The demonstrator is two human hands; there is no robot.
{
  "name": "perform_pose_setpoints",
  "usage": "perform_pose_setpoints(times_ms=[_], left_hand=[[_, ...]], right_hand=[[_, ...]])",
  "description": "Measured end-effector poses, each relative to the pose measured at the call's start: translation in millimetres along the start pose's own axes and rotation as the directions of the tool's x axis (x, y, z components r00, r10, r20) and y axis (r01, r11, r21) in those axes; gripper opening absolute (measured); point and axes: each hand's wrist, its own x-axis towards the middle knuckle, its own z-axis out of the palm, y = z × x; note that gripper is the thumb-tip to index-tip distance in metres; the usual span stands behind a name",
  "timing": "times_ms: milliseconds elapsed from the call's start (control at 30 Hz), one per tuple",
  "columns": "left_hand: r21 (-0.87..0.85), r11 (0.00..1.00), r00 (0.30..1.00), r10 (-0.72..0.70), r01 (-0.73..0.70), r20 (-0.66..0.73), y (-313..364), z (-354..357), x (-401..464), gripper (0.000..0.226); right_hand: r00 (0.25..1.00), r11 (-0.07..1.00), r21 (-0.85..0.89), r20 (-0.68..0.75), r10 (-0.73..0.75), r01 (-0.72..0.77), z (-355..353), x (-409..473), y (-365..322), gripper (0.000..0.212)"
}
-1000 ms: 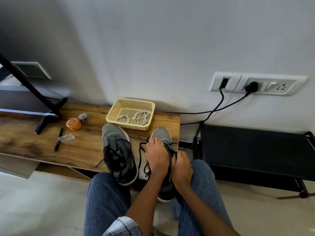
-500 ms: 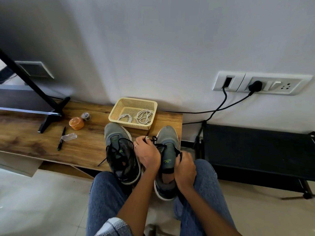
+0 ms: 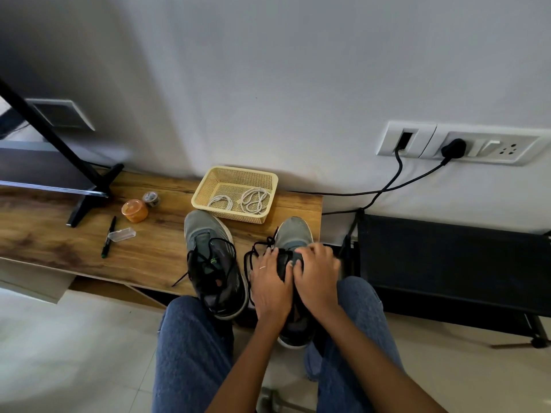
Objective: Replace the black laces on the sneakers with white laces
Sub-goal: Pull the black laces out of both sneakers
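Note:
Two grey sneakers stand on the wooden table (image 3: 149, 248), toes toward the wall. The left sneaker (image 3: 213, 263) keeps its black lace, loose and tangled. Both my hands are on the right sneaker (image 3: 293, 231), hiding its tongue. My left hand (image 3: 269, 284) lies on its left side, fingertips pinching the loosened black lace (image 3: 255, 251) that loops out to the left. My right hand (image 3: 317, 275) grips the top of the shoe with curled fingers. Two coiled white laces (image 3: 253, 201) lie in the yellow basket (image 3: 238, 169) behind the shoes.
An orange jar (image 3: 134, 210), a small tape roll (image 3: 151, 199), a pen (image 3: 108, 241) and a clear case (image 3: 121, 234) lie left of the shoes. A black stand foot (image 3: 89, 198) sits farther left. Black cables (image 3: 387, 186) run from wall sockets to a black rack (image 3: 453, 257) at right.
My left hand pulled lace out to the left, then came back onto the right sneaker. My right hand moved from the shoe's heel side up onto its top.

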Motion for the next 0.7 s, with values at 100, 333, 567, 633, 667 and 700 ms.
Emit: perform_pose_setpoints(times_ms=[100,333,567,633,667,700], left_hand=[[-0.004,0.998,0.998,0.065,-0.065,0.026,4.4,0.5,1.5,0.043],[0.045,0.997,0.995,0.06,-0.064,0.084,3.1,6.0,2.4,0.044],[-0.053,0.998,0.998,-0.028,0.031,0.06,5.5,3.6,0.3,0.053],[-0.097,0.991,0.995,-0.082,0.087,0.061,7.2,3.4,0.3,0.056],[-0.117,0.986,0.992,-0.111,0.117,0.062,7.5,3.5,0.3,0.057],[-0.131,0.981,0.989,-0.133,0.14,0.06,7.7,3.6,0.5,0.057]], right_hand=[[0.983,0.994,-0.031,0.152,-0.101,0.106,-1.6,18.6,-3.0,0.021],[0.939,0.975,-0.109,0.307,-0.153,0.194,4.4,35.7,0.6,0.017],[0.987,0.984,0.178,0.156,-0.034,0.006,-3.2,24.3,1.2,0.01],[0.995,0.958,0.285,0.098,0.008,-0.036,-5.6,20.0,1.7,0.011],[0.997,0.941,0.334,0.067,0.037,-0.057,-6.6,17.8,2.0,0.01],[0.997,0.926,0.372,0.033,0.063,-0.071,-6.5,15.7,2.4,0.009]])
